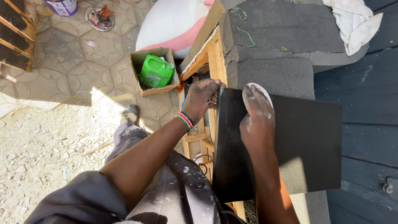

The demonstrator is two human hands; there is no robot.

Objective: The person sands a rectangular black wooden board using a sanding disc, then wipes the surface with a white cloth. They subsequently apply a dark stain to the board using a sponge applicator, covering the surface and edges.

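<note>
The left hand [202, 98] has its grip closed on the upper left corner of the flat black rectangular foam sheet [306, 145], fingers curled over the edge. The right hand [258, 122] lies flat on the sheet just right of that grip, fingers extended, pressing a white oval sanding pad [253, 87] at the sheet's top edge. The sheet rests on the grey foam-covered wooden frame [269, 45]. Left of the grip, a cardboard box [143, 74] holds 1 green plastic jug [155, 71].
</note>
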